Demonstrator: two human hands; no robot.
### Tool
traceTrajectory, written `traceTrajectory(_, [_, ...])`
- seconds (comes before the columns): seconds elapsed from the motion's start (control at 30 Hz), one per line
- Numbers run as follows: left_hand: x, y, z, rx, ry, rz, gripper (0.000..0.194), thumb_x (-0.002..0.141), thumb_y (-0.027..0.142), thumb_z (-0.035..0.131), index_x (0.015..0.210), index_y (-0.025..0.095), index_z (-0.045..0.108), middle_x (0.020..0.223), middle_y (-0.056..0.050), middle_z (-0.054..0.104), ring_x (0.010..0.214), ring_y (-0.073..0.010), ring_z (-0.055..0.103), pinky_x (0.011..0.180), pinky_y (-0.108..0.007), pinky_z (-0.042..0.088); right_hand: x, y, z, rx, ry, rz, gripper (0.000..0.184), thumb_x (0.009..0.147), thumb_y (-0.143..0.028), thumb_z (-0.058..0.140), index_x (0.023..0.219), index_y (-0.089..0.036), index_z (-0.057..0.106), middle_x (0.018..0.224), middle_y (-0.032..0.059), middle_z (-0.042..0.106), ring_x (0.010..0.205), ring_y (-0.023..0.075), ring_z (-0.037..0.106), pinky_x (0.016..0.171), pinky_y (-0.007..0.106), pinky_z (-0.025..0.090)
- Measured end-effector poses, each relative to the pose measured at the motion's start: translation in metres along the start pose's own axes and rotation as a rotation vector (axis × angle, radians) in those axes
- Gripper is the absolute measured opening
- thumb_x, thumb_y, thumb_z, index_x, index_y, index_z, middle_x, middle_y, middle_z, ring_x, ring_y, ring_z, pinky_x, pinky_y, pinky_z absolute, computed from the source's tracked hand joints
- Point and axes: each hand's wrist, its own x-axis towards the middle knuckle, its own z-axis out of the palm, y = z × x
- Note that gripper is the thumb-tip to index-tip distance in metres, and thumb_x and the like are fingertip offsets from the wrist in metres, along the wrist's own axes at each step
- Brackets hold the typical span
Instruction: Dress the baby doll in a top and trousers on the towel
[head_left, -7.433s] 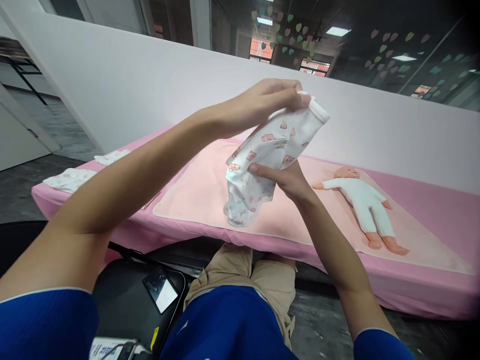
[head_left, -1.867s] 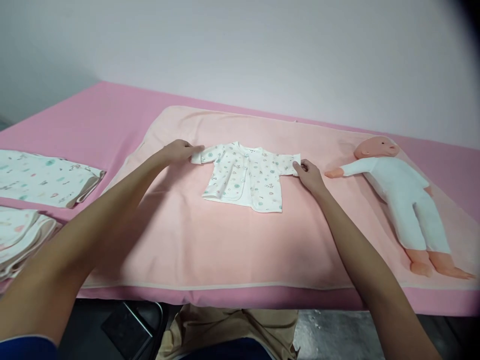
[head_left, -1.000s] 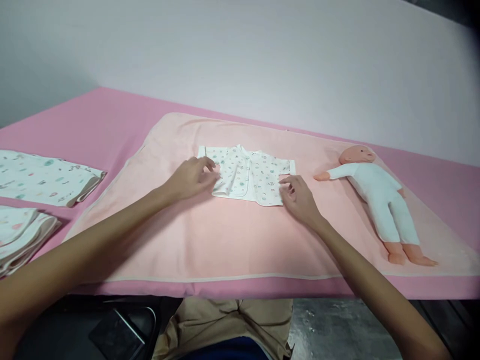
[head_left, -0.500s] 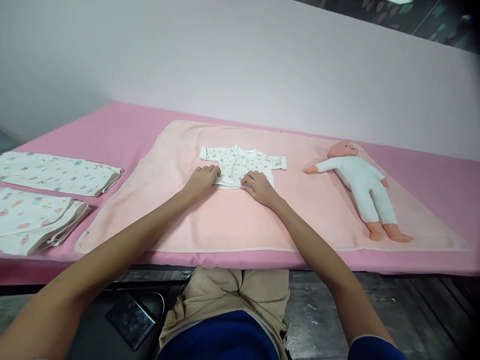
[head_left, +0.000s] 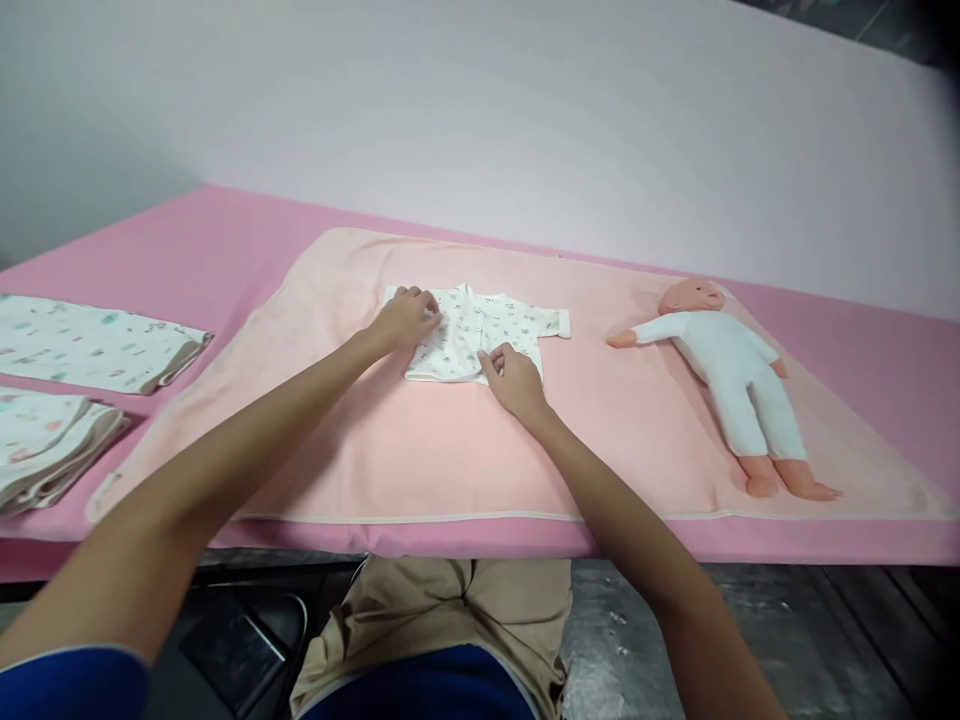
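Note:
A small white baby shirt [head_left: 508,325] with a tiny print lies spread face up, its right sleeve stretched out sideways. My left hand [head_left: 405,320] is over its left sleeve, covering most of it, with fingers bent and the thumb apart. Whether the fingertips touch the cloth I cannot tell. At the shirt's front opening, near the lower hem, my right hand [head_left: 516,382] has thumb and fingers closed on the edge. Under the shirt is a pale pink blanket [head_left: 450,460]. To the right, a baby doll [head_left: 720,365] in a white suit lies on its back.
Two folded printed cloths, an upper one [head_left: 97,340] and a lower one [head_left: 52,440], lie at the left on the pink table cover [head_left: 247,240]. A pale wall [head_left: 480,130] rises behind. Below the front edge, a dark flat object [head_left: 234,650] rests on a chair.
My left hand has moved from the shirt's lower left hem up to its left sleeve. My right hand stays near the front hem, its fingers now more pinched. The view has shifted slightly.

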Motion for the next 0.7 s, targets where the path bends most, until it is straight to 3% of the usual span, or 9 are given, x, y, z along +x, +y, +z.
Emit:
traceTrajectory(0.1, [0.046, 0.013, 0.015, -0.088, -0.142, -0.005, 0.044, 0.096, 0.056, 0.058, 0.119, 0.021, 0.072, 0.125, -0.014, 0.077, 0.128, -0.0344, 0.063, 0.114, -0.045, 0.049, 0.000, -0.005, 0.009, -0.079, 0.013, -0.027, 0.038, 0.102, -0.052, 0.071, 0.080, -0.023, 0.057, 0.082, 0.0016, 0.066, 0.088, 0.0232, 0.062, 0.088, 0.037, 0.042])
traceTrajectory(0.23, [0.080, 0.037, 0.031, -0.084, -0.239, -0.093, 0.054, 0.091, 0.069, 0.063, 0.116, 0.021, 0.071, 0.127, -0.017, 0.077, 0.139, -0.0409, 0.058, 0.124, -0.059, 0.038, -0.004, -0.007, 0.013, -0.057, -0.009, -0.012, 0.038, 0.097, -0.050, 0.077, 0.077, -0.023, 0.060, 0.086, 0.0008, 0.064, 0.094, 0.0234, 0.061, 0.099, 0.041, 0.039])
traceTrajectory(0.33, [0.085, 0.046, 0.036, -0.055, -0.256, -0.160, 0.067, 0.089, 0.074, 0.064, 0.124, 0.018, 0.068, 0.146, -0.024, 0.067, 0.153, -0.0461, 0.045, 0.129, -0.066, 0.029, -0.006, -0.008, 0.013, -0.009, 0.001, -0.037, 0.029, 0.098, -0.043, 0.075, 0.081, -0.023, 0.061, 0.083, -0.0007, 0.060, 0.091, 0.0221, 0.060, 0.096, 0.039, 0.038])
traceTrajectory(0.43, [0.082, 0.047, 0.037, -0.043, -0.263, -0.189, 0.070, 0.087, 0.074, 0.067, 0.130, 0.018, 0.065, 0.156, -0.024, 0.059, 0.154, -0.0470, 0.043, 0.128, -0.067, 0.028, -0.009, -0.010, 0.014, 0.051, 0.022, -0.117, 0.020, 0.101, -0.034, 0.067, 0.088, -0.024, 0.057, 0.083, -0.0014, 0.059, 0.087, 0.0205, 0.059, 0.089, 0.037, 0.037])
traceTrajectory(0.6, [0.080, 0.047, 0.045, -0.043, -0.204, -0.215, 0.063, 0.091, 0.067, 0.063, 0.131, 0.017, 0.067, 0.153, -0.021, 0.062, 0.147, -0.0442, 0.047, 0.126, -0.065, 0.031, -0.014, -0.017, 0.016, 0.074, 0.022, -0.174, 0.017, 0.109, -0.034, 0.058, 0.095, -0.024, 0.054, 0.085, 0.0001, 0.063, 0.082, 0.0205, 0.057, 0.084, 0.037, 0.039])
traceTrajectory(0.7, [0.082, 0.050, 0.049, -0.024, -0.151, -0.220, 0.055, 0.095, 0.058, 0.058, 0.129, 0.016, 0.069, 0.145, -0.021, 0.067, 0.140, -0.0420, 0.052, 0.122, -0.064, 0.036, -0.015, -0.018, 0.016, 0.053, -0.044, -0.185, 0.014, 0.110, -0.033, 0.057, 0.098, -0.024, 0.055, 0.087, 0.0000, 0.065, 0.081, 0.0199, 0.058, 0.087, 0.038, 0.040])
